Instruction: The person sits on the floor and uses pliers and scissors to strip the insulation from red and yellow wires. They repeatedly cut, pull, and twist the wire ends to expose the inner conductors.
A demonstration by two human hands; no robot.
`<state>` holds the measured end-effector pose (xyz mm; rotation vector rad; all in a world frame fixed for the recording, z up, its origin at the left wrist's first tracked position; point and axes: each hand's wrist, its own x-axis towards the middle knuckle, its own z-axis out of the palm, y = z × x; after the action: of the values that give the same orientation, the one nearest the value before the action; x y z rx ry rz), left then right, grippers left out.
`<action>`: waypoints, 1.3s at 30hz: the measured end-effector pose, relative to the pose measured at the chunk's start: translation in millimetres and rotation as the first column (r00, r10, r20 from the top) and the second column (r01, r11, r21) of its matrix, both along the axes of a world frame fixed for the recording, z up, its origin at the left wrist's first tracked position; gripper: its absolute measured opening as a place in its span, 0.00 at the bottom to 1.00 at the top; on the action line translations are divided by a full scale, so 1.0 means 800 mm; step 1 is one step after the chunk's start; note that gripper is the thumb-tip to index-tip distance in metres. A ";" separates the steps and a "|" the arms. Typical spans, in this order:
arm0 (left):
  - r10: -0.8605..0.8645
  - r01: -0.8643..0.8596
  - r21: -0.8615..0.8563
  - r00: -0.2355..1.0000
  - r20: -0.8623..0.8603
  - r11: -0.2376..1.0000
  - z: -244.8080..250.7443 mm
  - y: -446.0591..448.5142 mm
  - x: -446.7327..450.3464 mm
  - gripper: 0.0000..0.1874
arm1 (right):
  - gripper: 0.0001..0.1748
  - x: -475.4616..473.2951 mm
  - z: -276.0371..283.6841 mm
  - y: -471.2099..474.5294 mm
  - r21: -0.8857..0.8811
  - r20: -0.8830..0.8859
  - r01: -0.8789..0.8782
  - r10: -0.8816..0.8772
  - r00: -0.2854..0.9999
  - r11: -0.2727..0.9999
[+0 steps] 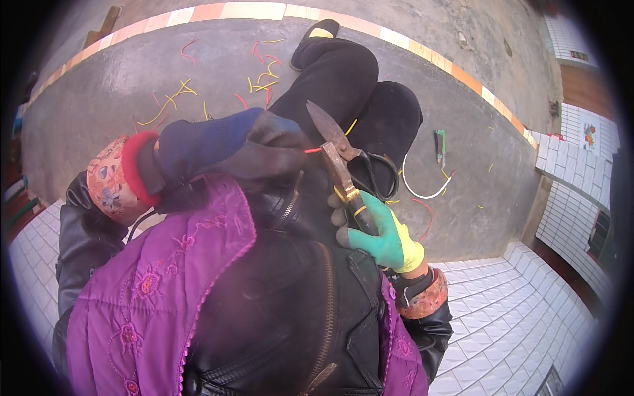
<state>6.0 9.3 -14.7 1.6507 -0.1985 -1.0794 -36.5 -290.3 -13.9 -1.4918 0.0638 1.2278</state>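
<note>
My left hand (277,143), in a dark blue and black glove, pinches a red wire (313,150); its short end reaches the jaws of the pliers (337,166). The rest of the wire is hidden by the glove. In a green and yellow glove, my right hand (379,232) holds the pliers by their dark handles. Scissors (329,123) with black handles rest over my dark trousers, just behind the pliers. Whether the jaws touch the wire I cannot tell. A yellow wire (351,126) lies on my legs beside the scissors.
Several yellow (171,101) and red wire pieces (188,49) are scattered on the grey floor. Right of my legs lie a green-handled cutter knife (440,147) and a curved white cable (421,194). A strip of pale tiles (237,11) crosses the floor; white tiles (495,307) are at the lower right.
</note>
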 end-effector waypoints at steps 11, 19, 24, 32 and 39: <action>0.054 -0.078 -0.050 0.929 -0.366 0.996 0.002 -0.007 0.012 0.15 | 0.31 0.006 -0.001 -0.007 -0.250 0.613 -0.247 0.351 0.708 0.936; -0.084 0.022 -0.232 0.962 -0.260 0.973 0.018 -0.009 -0.009 0.19 | 0.35 -0.001 0.016 -0.025 -0.231 0.683 -0.312 0.382 0.623 0.922; -0.222 0.280 -0.164 0.927 0.304 0.946 0.012 -0.016 -0.033 0.10 | 0.37 -0.010 0.034 -0.037 -0.207 0.574 -0.428 0.463 0.675 0.880; -0.283 0.339 -0.214 0.925 0.254 0.916 0.023 -0.002 -0.039 0.05 | 0.35 -0.015 0.033 -0.039 -0.138 0.538 -0.473 0.467 0.702 0.870; -0.396 0.472 -0.141 0.841 0.369 0.871 0.034 -0.004 -0.031 0.07 | 0.33 -0.017 0.045 -0.035 -0.096 0.637 -0.431 0.388 0.666 0.897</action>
<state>-19.2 5.8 12.4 1.6036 -0.9294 -1.0548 -50.5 -318.2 22.1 -1.8615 -0.8183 0.9692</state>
